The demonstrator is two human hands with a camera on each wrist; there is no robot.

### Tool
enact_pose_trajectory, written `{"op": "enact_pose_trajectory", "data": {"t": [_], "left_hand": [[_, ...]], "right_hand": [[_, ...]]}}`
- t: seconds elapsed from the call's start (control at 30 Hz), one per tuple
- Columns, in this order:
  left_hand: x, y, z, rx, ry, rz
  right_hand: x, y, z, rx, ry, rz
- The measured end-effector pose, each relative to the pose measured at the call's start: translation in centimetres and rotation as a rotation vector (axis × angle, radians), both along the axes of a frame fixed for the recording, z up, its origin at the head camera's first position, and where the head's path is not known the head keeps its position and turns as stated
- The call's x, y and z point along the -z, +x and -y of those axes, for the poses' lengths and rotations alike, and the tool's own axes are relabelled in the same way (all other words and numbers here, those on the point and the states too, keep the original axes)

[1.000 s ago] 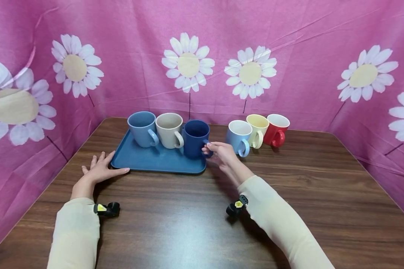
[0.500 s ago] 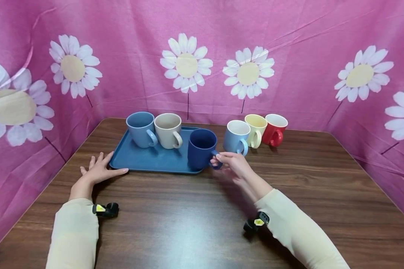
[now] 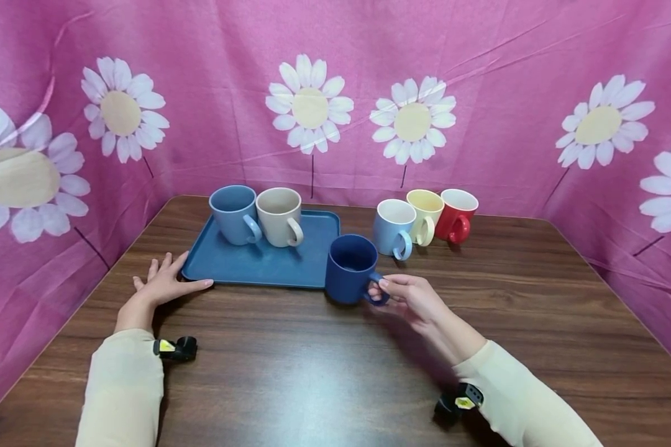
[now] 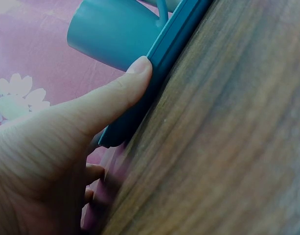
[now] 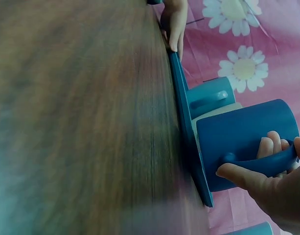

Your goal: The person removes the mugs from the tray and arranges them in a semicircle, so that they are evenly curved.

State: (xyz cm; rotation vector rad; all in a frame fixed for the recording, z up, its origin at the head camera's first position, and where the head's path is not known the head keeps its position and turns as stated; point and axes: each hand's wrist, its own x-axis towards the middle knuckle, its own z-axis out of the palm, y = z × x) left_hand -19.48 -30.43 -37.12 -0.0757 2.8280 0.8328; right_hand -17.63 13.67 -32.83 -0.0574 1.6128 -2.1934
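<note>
A navy blue mug (image 3: 351, 269) is held upright by its handle in my right hand (image 3: 416, 301), fingers through the handle and thumb against it. The mug covers the front right corner of the blue tray (image 3: 257, 270); whether its base touches anything I cannot tell. My left hand (image 3: 159, 288) rests at the tray's front left corner with its fingers spread, the thumb (image 4: 125, 85) along the front edge in the left wrist view. Upright on the tray stand a greyish-blue mug (image 3: 233, 217) and a beige mug (image 3: 278, 220), side by side at the back.
Right of the tray, a light blue mug (image 3: 391, 233), a pale yellow mug (image 3: 427, 214) and a red mug (image 3: 453, 217) stand close together on the wooden table (image 3: 291, 366). A pink cloth (image 3: 223, 93) printed with daisies hangs behind the table.
My right hand has carried the navy mug from beside the beige mug toward me and to the right, over the tray's front right corner. My left hand stays at the tray.
</note>
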Motion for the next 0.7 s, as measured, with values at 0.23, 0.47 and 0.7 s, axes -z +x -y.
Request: {"op": "enact_pose_trajectory", "data": {"t": [0.23,0.47,0.7], "left_hand": [[-0.1,0.0,-0.1,-0.002,0.004,0.001],[0.2,0.0,-0.1,-0.002,-0.007,0.0],[-0.1,0.2,0.0,-0.006,-0.001,-0.002]], "right_hand": [[-0.1,1.2,-1.9,-0.044,-0.003,-0.034],[-0.2,2.3,-4.2,-0.033,0.003,-0.052],[0.2,2.9,-6.5,-0.049,-0.055,-0.103]]}}
